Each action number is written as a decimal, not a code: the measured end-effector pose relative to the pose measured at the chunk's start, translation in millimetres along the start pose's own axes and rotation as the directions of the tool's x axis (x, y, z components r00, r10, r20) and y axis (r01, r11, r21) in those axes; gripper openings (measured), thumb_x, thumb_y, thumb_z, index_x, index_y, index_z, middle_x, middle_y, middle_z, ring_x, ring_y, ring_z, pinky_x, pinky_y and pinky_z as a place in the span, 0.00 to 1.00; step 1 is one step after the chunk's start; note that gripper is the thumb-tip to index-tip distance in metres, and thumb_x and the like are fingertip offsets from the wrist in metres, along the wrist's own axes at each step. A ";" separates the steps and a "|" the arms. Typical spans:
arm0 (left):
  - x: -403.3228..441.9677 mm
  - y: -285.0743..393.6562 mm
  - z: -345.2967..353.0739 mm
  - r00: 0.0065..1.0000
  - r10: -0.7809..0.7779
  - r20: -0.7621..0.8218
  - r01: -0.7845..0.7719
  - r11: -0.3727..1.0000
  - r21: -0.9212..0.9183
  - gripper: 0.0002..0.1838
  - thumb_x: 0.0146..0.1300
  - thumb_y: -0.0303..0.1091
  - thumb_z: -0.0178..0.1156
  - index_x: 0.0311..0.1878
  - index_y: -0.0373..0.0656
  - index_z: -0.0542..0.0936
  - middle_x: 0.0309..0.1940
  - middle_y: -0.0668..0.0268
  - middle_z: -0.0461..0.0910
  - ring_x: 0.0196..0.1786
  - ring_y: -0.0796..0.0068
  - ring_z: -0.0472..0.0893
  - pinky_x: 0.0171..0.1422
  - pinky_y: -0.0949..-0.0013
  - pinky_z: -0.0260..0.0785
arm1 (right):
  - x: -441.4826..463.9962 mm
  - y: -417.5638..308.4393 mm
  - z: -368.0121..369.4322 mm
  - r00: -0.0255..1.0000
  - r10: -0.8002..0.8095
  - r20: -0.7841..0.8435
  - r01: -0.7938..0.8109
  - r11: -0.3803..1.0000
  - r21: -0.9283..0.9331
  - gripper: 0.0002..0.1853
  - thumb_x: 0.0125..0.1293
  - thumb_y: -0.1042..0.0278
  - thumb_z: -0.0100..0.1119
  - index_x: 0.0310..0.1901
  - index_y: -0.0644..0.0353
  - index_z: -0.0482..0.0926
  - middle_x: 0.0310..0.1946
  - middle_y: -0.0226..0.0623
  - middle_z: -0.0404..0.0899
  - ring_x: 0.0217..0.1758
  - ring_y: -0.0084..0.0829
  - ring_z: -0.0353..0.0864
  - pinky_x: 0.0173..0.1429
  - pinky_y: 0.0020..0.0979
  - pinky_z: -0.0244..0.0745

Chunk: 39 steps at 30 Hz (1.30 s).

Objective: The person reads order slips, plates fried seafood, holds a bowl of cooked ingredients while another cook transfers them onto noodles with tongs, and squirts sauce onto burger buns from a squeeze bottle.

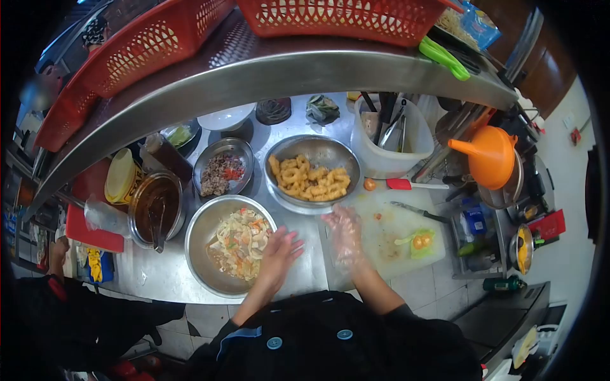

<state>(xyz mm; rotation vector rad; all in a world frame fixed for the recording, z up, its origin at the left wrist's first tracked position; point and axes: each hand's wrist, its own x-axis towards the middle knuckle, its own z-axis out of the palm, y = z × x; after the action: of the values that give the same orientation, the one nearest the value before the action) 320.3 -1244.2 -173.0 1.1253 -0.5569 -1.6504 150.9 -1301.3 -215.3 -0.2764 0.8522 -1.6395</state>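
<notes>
The left hand (pixel 279 255) and right hand (pixel 345 236) are open, empty. Cut food (pixel 240 246) is in the bowl (pixel 200 254); the rings (pixel 293 178) look cooked.

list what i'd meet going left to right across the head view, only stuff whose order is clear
Pot of dark sauce → small metal dish of chopped food → metal bowl of fried rings → red-headed spatula → orange funnel.
</notes>
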 end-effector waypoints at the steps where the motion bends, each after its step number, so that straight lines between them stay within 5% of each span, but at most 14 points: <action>1: 9.9 -4.8 13.9 0.992 -0.119 -0.031 0.110 0.971 -0.214 0.19 0.67 0.31 0.54 0.60 0.43 0.66 0.50 0.61 0.75 0.53 0.67 0.77 0.60 0.59 0.68 | -20.4 -0.9 -3.4 1.000 -0.011 0.008 0.011 1.000 -0.001 0.10 0.61 0.72 0.60 0.40 0.65 0.71 0.29 0.34 0.74 0.31 0.30 0.78 0.41 0.36 0.78; 5: 28.1 -23.0 9.7 0.999 0.017 0.049 -0.002 0.954 -0.301 0.08 0.67 0.29 0.53 0.48 0.46 0.69 0.47 0.65 0.75 0.50 0.70 0.76 0.57 0.60 0.68 | -86.2 -23.1 -11.8 0.998 0.013 -0.054 -0.020 0.990 -0.143 0.08 0.63 0.72 0.58 0.40 0.66 0.72 0.31 0.36 0.77 0.31 0.30 0.80 0.38 0.35 0.80; 7: 17.5 -14.7 11.0 0.989 0.090 0.119 -0.055 0.961 -0.271 0.06 0.66 0.29 0.55 0.39 0.48 0.67 0.32 0.74 0.71 0.38 0.81 0.73 0.48 0.64 0.69 | -109.2 -46.4 -42.1 0.990 0.068 0.120 -0.017 0.923 -0.385 0.05 0.65 0.72 0.56 0.39 0.65 0.73 0.34 0.39 0.79 0.31 0.29 0.81 0.36 0.31 0.79; 11: -5.2 -2.7 -3.1 0.950 0.076 0.304 -0.002 0.971 -0.238 0.07 0.65 0.26 0.56 0.40 0.47 0.67 0.30 0.74 0.72 0.38 0.80 0.73 0.47 0.68 0.69 | -141.5 -92.7 -76.7 0.922 -0.383 -0.056 0.243 0.686 -0.686 0.09 0.63 0.67 0.60 0.38 0.65 0.76 0.35 0.38 0.80 0.34 0.25 0.80 0.41 0.27 0.78; 13: -21.2 3.6 -18.4 0.908 0.018 0.419 0.066 0.981 -0.185 0.08 0.64 0.24 0.55 0.43 0.45 0.68 0.35 0.71 0.75 0.41 0.79 0.75 0.49 0.66 0.70 | -172.9 -111.5 -51.3 0.802 -0.592 0.081 0.384 0.406 -0.830 0.13 0.60 0.65 0.64 0.42 0.65 0.77 0.36 0.40 0.80 0.38 0.30 0.81 0.45 0.31 0.77; 15: -44.7 15.5 -24.7 0.834 -0.050 0.549 0.105 0.992 -0.069 0.10 0.64 0.24 0.54 0.48 0.43 0.68 0.43 0.65 0.77 0.49 0.75 0.76 0.56 0.63 0.69 | -213.5 -124.9 0.4 0.633 -0.601 0.488 0.426 -0.255 -0.868 0.26 0.55 0.56 0.69 0.50 0.66 0.75 0.45 0.49 0.78 0.50 0.40 0.78 0.55 0.37 0.73; 17: -61.5 16.1 -38.1 0.726 -0.144 0.672 0.191 0.982 0.004 0.13 0.64 0.22 0.53 0.51 0.41 0.68 0.50 0.60 0.76 0.54 0.71 0.75 0.60 0.61 0.67 | -231.8 -104.9 15.5 0.748 -0.474 0.464 0.317 -0.359 -0.878 0.47 0.46 0.41 0.71 0.61 0.66 0.66 0.55 0.56 0.71 0.61 0.47 0.69 0.63 0.44 0.66; 19: -79.4 12.0 -43.7 0.592 -0.219 0.775 0.265 0.962 0.069 0.14 0.64 0.21 0.51 0.52 0.39 0.67 0.52 0.58 0.74 0.55 0.68 0.75 0.60 0.62 0.68 | -242.9 -82.7 12.3 0.842 -0.449 0.300 0.133 -0.367 -0.921 0.57 0.41 0.33 0.70 0.66 0.66 0.58 0.57 0.58 0.69 0.64 0.52 0.66 0.67 0.46 0.60; 21: -99.4 0.3 -44.5 0.430 -0.324 0.843 0.352 0.920 0.175 0.15 0.64 0.22 0.51 0.54 0.37 0.66 0.53 0.57 0.73 0.56 0.66 0.73 0.62 0.59 0.66 | -273.8 -78.7 14.4 0.919 -0.393 -0.032 -0.100 -0.154 -0.983 0.60 0.38 0.35 0.72 0.66 0.66 0.55 0.59 0.62 0.66 0.64 0.55 0.64 0.68 0.44 0.60; 24: -142.0 -21.0 -45.8 0.228 -0.452 0.863 0.385 0.855 0.346 0.19 0.63 0.22 0.50 0.58 0.37 0.65 0.56 0.56 0.71 0.59 0.66 0.72 0.64 0.58 0.64 | -352.3 -70.5 15.6 0.895 -0.363 -0.258 -0.315 -0.106 -0.943 0.51 0.43 0.41 0.71 0.63 0.66 0.61 0.54 0.58 0.70 0.61 0.51 0.68 0.63 0.42 0.64; 28: -195.1 -58.4 -58.9 -0.077 -0.596 0.799 0.361 0.730 0.580 0.19 0.63 0.25 0.52 0.57 0.37 0.65 0.55 0.57 0.72 0.59 0.65 0.73 0.65 0.58 0.64 | -467.9 -41.7 -17.8 0.761 -0.374 -0.530 -0.487 0.211 -0.848 0.46 0.43 0.45 0.71 0.60 0.66 0.65 0.53 0.57 0.71 0.60 0.50 0.70 0.62 0.42 0.65; 32: -253.3 -86.5 -67.8 -0.297 -0.669 0.681 0.310 0.607 0.732 0.16 0.63 0.26 0.53 0.54 0.38 0.66 0.53 0.58 0.73 0.57 0.67 0.74 0.64 0.60 0.65 | -568.0 -7.1 -38.1 0.599 -0.387 -0.701 -0.482 0.524 -0.702 0.40 0.44 0.49 0.71 0.57 0.65 0.69 0.52 0.56 0.72 0.58 0.48 0.71 0.60 0.42 0.66; 35: -287.7 -101.9 -71.0 -0.402 -0.698 0.593 0.255 0.536 0.805 0.16 0.62 0.26 0.54 0.53 0.38 0.67 0.51 0.59 0.74 0.56 0.68 0.74 0.63 0.60 0.64 | -624.3 24.6 -26.2 0.422 -0.599 -0.681 -0.393 0.556 -0.733 0.30 0.45 0.58 0.70 0.48 0.65 0.73 0.47 0.53 0.73 0.53 0.44 0.73 0.54 0.40 0.67; 39: -336.9 -136.3 -93.5 -0.552 -0.694 0.462 0.170 0.448 0.877 0.19 0.64 0.28 0.52 0.58 0.36 0.65 0.54 0.57 0.73 0.57 0.66 0.74 0.62 0.62 0.67 | -709.4 59.2 -17.4 0.304 -0.564 -0.767 -0.354 0.681 -0.641 0.25 0.45 0.60 0.69 0.43 0.63 0.73 0.43 0.46 0.73 0.49 0.39 0.73 0.51 0.37 0.68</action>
<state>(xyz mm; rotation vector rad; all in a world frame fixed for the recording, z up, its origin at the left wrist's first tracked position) 351.9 -870.6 -187.4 -0.3770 -1.5291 -3.5624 372.8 -639.1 -76.2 0.2012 2.5769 -1.3796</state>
